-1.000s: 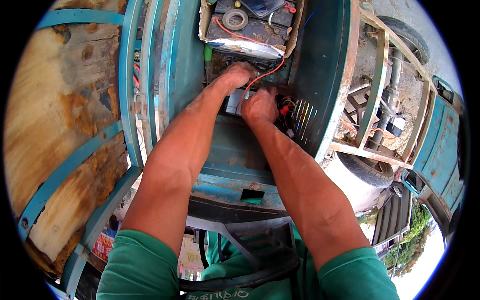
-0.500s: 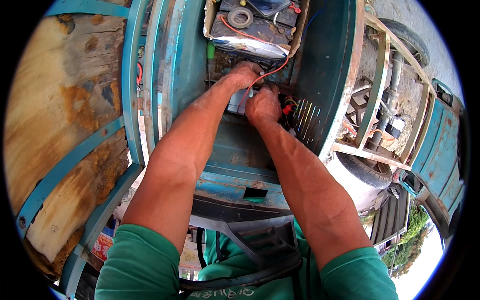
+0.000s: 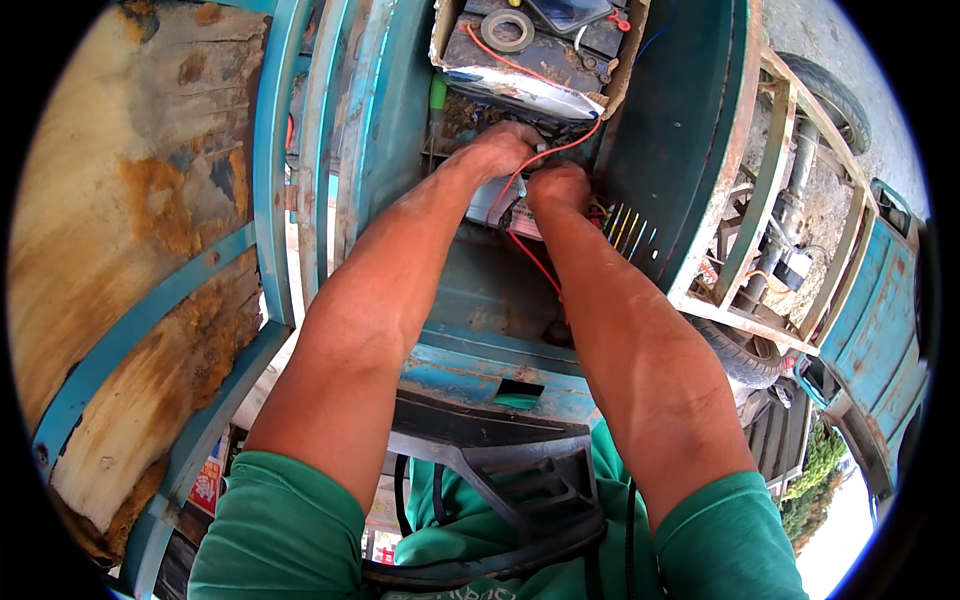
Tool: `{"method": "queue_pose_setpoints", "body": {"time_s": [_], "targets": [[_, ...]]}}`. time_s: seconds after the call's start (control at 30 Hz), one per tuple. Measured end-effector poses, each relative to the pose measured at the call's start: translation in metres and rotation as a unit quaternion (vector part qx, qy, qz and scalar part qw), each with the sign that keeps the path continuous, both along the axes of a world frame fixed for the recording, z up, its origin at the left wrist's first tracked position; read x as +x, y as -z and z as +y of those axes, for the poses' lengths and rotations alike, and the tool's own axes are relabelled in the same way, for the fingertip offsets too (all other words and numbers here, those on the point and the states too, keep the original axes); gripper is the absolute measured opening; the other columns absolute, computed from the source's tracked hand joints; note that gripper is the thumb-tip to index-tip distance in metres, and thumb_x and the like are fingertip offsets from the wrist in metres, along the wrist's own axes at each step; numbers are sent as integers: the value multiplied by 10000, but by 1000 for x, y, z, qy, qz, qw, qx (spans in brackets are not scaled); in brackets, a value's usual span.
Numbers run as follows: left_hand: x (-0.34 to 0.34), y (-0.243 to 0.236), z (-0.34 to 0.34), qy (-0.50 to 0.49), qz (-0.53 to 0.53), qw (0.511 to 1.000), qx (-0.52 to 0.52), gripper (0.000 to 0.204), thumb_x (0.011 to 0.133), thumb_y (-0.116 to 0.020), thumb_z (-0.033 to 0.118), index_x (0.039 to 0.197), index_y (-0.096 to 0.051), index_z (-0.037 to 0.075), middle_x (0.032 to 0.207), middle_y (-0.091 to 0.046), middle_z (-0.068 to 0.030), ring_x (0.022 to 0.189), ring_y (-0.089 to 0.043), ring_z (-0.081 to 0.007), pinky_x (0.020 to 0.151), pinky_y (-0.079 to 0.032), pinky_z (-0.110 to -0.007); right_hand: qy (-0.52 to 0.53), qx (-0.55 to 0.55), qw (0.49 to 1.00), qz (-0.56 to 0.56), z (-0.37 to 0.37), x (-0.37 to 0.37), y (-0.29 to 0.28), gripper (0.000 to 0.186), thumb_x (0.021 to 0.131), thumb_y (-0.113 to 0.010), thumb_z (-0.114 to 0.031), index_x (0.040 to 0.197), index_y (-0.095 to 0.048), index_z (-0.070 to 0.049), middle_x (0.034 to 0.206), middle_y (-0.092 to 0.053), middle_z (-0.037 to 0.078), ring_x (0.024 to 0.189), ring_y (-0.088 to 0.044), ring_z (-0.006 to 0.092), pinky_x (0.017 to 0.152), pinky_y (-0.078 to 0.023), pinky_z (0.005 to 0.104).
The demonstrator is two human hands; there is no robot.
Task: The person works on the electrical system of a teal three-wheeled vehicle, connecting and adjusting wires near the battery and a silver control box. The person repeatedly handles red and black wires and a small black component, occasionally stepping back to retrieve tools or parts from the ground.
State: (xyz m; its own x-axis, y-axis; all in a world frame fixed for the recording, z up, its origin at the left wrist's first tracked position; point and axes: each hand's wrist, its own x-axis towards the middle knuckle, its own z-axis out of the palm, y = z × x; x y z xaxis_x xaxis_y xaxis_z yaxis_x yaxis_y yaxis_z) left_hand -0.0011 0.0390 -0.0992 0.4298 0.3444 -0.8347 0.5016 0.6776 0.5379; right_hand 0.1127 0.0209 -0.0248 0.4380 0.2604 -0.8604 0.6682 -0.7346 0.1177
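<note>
Both my hands work close together inside the blue metal compartment (image 3: 490, 285). My left hand (image 3: 505, 148) is closed, its fingertips pinched on something small that I cannot make out. Just right of it, my right hand (image 3: 558, 188) is curled with the back of the hand up; what it holds, if anything, is hidden. A thin red wire (image 3: 548, 152) loops from the cardboard box's edge down between the hands. More red wire (image 3: 535, 260) runs on toward my right forearm. Beneath the hands lies a silvery-grey box (image 3: 485, 204), partly covered, with dark wire on it.
Beyond the hands, a worn cardboard box (image 3: 525, 88) holds dark battery-like blocks, a tape roll (image 3: 507, 31) and a phone-like device (image 3: 570, 10). A green handle (image 3: 438, 92) stands at the left wall. Slots (image 3: 625, 228) pierce the right wall. A rusty frame (image 3: 790, 200) lies beyond it.
My right hand has shifted slightly up and right, turning so its fingers are hidden. Red wire now stretches over the compartment's near part; the red piece by the slots is out of sight.
</note>
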Motion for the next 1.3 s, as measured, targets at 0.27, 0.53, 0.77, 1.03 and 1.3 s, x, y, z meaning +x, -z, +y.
{"method": "queue_pose_setpoints", "body": {"time_s": [0.27, 0.53, 0.77, 1.03, 1.3], "targets": [[0, -15, 7, 35, 3, 999, 1, 246, 799, -737, 163, 988, -726, 5, 907, -714, -119, 849, -621, -181, 772, -494, -364, 55, 14, 998, -15, -2, 0, -3, 281, 909, -600, -304, 1091, -744, -145, 1193, -691, 136, 1118, -662, 328, 950, -532, 419], [1, -12, 12, 123, 44, 991, 37, 320, 796, -725, 266, 1022, -723, 39, 966, -722, -153, 887, -654, -246, 793, -499, -394, 106, 48, 993, -15, -4, -3, -4, 288, 916, -586, -290, 1069, -742, -102, 1164, -697, 166, 1093, -668, 354, 937, -535, 427], [-1, -12, 12, 131, 28, 991, 30, 326, 800, -720, 260, 1054, -720, 55, 1032, -720, -151, 974, -653, -259, 848, -493, -395, 108, 61, 992, -33, -9, -3, 2, 262, 901, -595, -251, 1051, -746, -98, 1150, -699, 179, 1088, -670, 357, 957, -527, 428], [-2, -14, 15, 158, 25, 986, 44, 320, 812, -690, 222, 1090, -710, 65, 1056, -716, -163, 986, -657, -276, 848, -494, -394, 111, 77, 990, -48, -11, -3, 2, 230, 859, -622, -200, 1035, -764, -155, 1134, -715, 144, 1072, -684, 324, 955, -531, 410], [1, -10, 15, 201, 43, 975, 82, 332, 822, -653, 203, 1121, -700, 68, 1106, -703, -186, 1050, -656, -318, 880, -495, -411, 116, 86, 988, -62, -13, -4, 3, 214, 845, -640, -207, 1017, -759, -164, 1079, -733, 128, 1028, -701, 312, 917, -545, 399]]}}
